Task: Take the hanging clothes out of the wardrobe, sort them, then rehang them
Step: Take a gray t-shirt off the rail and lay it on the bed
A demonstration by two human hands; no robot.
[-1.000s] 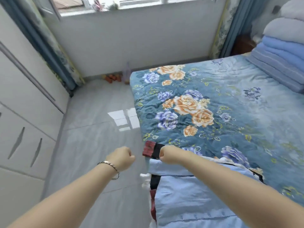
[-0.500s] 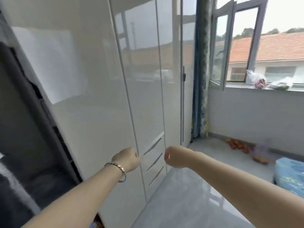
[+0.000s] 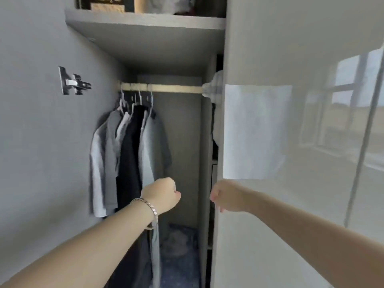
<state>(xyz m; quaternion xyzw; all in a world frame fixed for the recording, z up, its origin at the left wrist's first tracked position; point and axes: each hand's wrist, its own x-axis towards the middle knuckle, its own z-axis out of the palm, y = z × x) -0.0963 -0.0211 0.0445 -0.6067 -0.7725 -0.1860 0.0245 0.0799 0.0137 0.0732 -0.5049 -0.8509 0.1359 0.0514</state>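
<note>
Half the rail (image 3: 176, 88) free (clothes (image 3: 133, 150) leftward)

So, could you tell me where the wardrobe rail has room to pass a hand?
The rail is bare between the hanging clothes bunched at its left end and the pale bundle at its right end. The left end is crowded.

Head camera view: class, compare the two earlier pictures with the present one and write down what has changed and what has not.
The view swung left from the bed, past closed wardrobe doors, to the open compartment, where hanging clothes show on the rail. Nothing was gripped or released. The left hand and right hand stay out front as empty fists.
</note>
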